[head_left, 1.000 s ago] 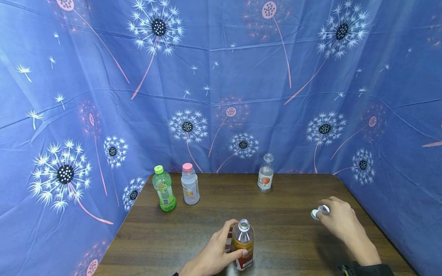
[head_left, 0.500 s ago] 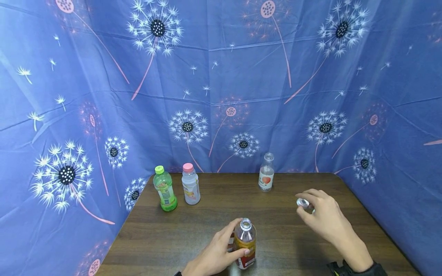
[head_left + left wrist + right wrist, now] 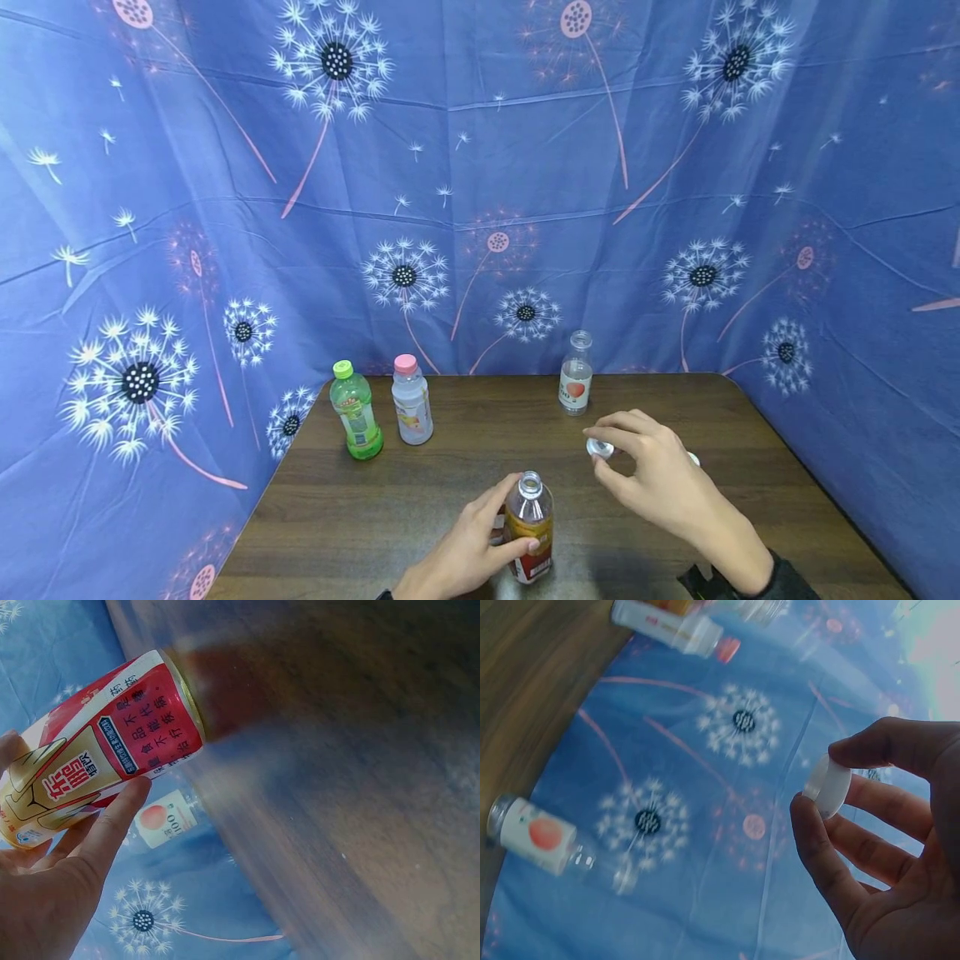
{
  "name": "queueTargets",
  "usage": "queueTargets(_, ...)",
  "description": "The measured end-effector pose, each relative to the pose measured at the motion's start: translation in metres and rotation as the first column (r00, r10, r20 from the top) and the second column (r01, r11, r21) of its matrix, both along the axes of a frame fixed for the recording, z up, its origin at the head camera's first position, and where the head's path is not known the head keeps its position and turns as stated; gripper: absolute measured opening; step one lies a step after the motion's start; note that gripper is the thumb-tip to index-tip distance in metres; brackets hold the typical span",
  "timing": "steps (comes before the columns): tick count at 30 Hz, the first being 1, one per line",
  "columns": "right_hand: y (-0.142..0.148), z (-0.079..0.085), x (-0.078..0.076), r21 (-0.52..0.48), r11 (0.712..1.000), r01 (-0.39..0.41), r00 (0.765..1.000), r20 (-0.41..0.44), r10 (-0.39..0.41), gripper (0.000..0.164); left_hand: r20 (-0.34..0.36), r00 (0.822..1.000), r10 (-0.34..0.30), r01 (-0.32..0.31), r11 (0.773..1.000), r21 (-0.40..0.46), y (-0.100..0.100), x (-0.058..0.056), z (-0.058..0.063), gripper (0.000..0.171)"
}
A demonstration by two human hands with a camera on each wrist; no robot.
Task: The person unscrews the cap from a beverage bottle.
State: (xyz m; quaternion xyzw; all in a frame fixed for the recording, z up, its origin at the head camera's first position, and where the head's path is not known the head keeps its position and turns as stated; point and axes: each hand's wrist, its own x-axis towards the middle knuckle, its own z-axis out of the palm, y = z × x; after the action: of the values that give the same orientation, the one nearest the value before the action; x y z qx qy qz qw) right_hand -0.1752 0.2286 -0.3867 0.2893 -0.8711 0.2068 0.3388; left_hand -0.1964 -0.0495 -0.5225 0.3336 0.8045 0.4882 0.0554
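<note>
My left hand (image 3: 465, 546) grips an upright, uncapped clear bottle (image 3: 531, 533) with a red and gold label, near the table's front edge. In the left wrist view, the fingers wrap its label (image 3: 105, 742). To the right of this bottle and a little farther back, my right hand (image 3: 660, 479) pinches a small white bottle cap (image 3: 599, 447) between thumb and fingertip, above the table. The right wrist view shows the cap (image 3: 830, 787) held on edge. A second white cap (image 3: 693, 458) peeks out behind the right hand, mostly hidden.
Farther back stands an uncapped clear bottle (image 3: 575, 393) with a peach label. At the back left are a green bottle (image 3: 357, 421) with a green cap and a pale bottle (image 3: 412, 412) with a pink cap. A blue dandelion curtain (image 3: 480, 167) encloses the wooden table (image 3: 465, 467).
My right hand has lifted the cap from the table's right side and moved left with it, toward the bottle in my left hand. The left hand keeps its grip in place.
</note>
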Motion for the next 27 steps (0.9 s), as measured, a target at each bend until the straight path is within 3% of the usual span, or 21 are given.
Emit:
queueTargets(5, -0.013, 0.002, 0.002, -0.001, 0.999, -0.037, 0.997, 0.065, 0.037, 0.03, -0.033, 0.999, -0.002, 0.002, 1.0, -0.004, 0.0, 0.0, 0.0, 0.074)
queueTargets(14, -0.032, -0.003, -0.001, 0.037, 0.987, -0.157, 0.984, 0.093, 0.153, 0.033, -0.008, 1.0, -0.02, 0.02, 1.0, 0.003, -0.002, 0.0, 0.001, 0.075)
queueTargets(21, -0.047, -0.01, -0.001, 0.098, 0.972, -0.214, 0.966, 0.171, 0.195, 0.031, -0.016, 0.999, -0.042, 0.043, 0.999, 0.016, -0.002, 0.0, 0.0, 0.074)
queueTargets(27, -0.054, -0.017, -0.005, 0.116, 0.964, -0.24, 0.959, 0.185, 0.217, 0.027, -0.051, 0.997, -0.059, 0.061, 0.998, 0.022, 0.0, 0.0, 0.0, 0.075)
